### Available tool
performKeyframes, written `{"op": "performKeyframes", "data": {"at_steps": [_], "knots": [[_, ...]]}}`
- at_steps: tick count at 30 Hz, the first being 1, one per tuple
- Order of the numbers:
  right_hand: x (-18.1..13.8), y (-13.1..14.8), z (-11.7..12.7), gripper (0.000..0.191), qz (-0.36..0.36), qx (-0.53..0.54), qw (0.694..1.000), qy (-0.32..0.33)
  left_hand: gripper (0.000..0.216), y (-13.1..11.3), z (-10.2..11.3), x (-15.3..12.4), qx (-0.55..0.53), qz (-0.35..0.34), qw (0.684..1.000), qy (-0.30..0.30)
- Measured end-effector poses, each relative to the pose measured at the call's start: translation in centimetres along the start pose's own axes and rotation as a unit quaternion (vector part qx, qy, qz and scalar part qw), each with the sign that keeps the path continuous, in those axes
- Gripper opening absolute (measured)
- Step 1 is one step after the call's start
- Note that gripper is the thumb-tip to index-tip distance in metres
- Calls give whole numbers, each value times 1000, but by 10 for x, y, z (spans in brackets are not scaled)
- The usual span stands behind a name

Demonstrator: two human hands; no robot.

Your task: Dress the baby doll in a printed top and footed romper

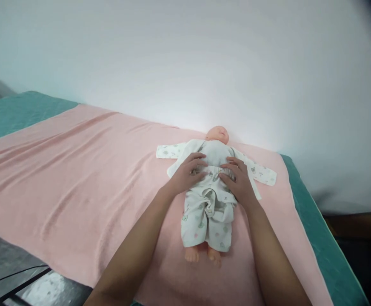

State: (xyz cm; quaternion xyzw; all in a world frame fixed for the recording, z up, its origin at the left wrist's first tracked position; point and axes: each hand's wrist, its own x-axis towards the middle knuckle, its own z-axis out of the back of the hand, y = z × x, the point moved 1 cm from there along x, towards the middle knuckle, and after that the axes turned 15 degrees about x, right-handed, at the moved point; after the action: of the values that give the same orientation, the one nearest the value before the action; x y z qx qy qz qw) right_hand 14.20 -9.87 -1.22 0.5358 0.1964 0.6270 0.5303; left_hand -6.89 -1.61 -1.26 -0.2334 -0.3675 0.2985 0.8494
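A baby doll (pixel 219 134) lies on its back, its head by the wall and its bare feet toward me. It wears white printed pants (pixel 207 212) with an elastic waistband and a white top (pixel 215 153) whose long sleeves spread out to both sides. On the left side of the waistband, my left hand (pixel 190 172) grips the pants with curved fingers and thumb. My right hand (pixel 238 178) has hold of the opposite side, its thumb near the front of the waistband. Both hands partly cover the doll's waist. The doll's arms are hidden in the sleeves.
Under the doll spreads a wrinkled pink blanket (pixel 77 182) over a teal bed surface (pixel 322 238). A white wall (pixel 185 63) rises behind the bed. Dark metal bars (pixel 26 284) show at the lower left, beside the grey floor.
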Motion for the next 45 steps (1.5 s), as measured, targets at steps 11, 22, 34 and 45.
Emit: {"op": "performKeyframes", "data": {"at_steps": [11, 22, 34, 45], "knots": [[47, -2, 7, 16, -64, -60, 996, 28, 14, -5, 4, 46, 87, 90, 988, 86], [69, -86, 11, 32, -243, 441, 851, -147, 29, 53, -11, 70, -368, 282, 866, 189], [21, -80, 31, 33, -267, 200, 942, -42, 17, 60, 21, 38, -92, 262, 918, 284], [31, -63, 26, 19, -257, -108, 960, 23, 13, 41, -4, 50, 178, 219, 946, 159]]}}
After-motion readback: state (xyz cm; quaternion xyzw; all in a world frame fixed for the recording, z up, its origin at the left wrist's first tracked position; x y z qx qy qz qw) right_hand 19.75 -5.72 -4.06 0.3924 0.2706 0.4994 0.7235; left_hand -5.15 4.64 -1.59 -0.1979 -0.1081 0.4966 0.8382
